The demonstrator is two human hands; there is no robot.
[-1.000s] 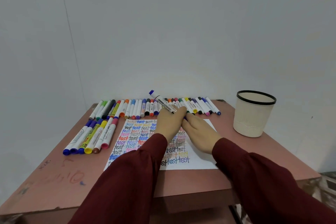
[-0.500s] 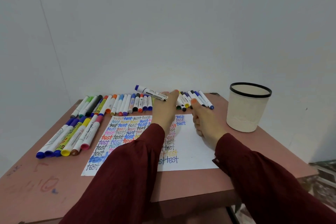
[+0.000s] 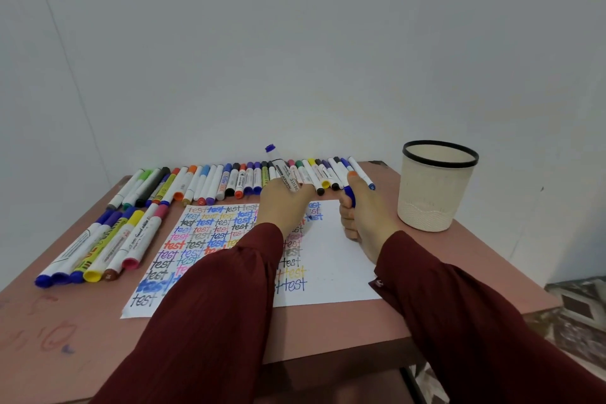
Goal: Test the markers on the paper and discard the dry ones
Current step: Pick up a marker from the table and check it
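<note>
left hand (image 3: 287,207) grips a white-barrelled marker with a blue end plug (image 3: 282,170), fingers curled round the lower barrel. the barrel tilts up and away from the person. its writing end points down at the white paper sheet filled with coloured "test" words (image 3: 334,259), close to the top of the blank right part. contact between tip and sheet cannot be confirmed.

right hand (image 3: 359,213) is closed in a fist round a blue plastic cap (image 3: 350,199), thumb raised, over the right part of the sheet.

change: one second ago both hands met on the marker. they now stand apart, with the cap off and held separately. the marker is therefore uncapped and ready for its test stroke. the dry-or-good verdict is not yet possible.

the cream round bin with a black rim (image 3: 436,193) stands on the pinkish-brown tabletop (image 3: 475,272), near the right hand. a long row of capped markers (image 3: 210,182) lies along the far edge.
</note>
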